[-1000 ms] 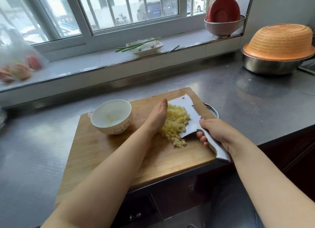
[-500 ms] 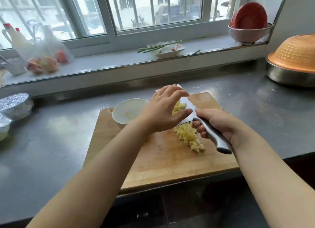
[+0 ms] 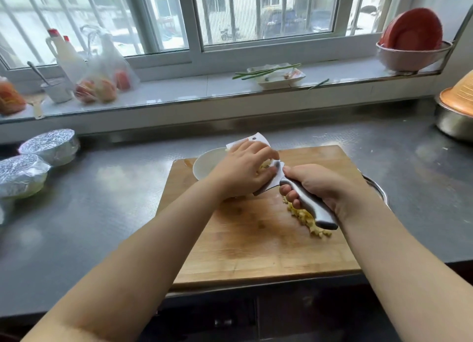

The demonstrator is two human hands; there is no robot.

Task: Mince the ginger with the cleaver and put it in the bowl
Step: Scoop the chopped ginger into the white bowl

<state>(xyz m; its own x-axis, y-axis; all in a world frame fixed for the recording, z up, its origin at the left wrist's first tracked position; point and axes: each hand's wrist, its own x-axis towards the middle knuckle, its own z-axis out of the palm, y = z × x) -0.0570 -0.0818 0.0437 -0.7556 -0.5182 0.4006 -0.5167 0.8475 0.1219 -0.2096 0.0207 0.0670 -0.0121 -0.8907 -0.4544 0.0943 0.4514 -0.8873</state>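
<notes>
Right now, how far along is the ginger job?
Mincing looks done: the ginger is in small bits. In hand: the right hand holds the cleaver over the bowl while the left hand steadies a scoop on its blade. Left: the pile remaining on the cutting board.

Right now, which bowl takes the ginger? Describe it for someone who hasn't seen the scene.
Find the wooden cutting board on the steel counter. At its far left corner sits a plain white bowl, partly behind the left hand. The bowls further left are foil-covered; this one is open.
</notes>
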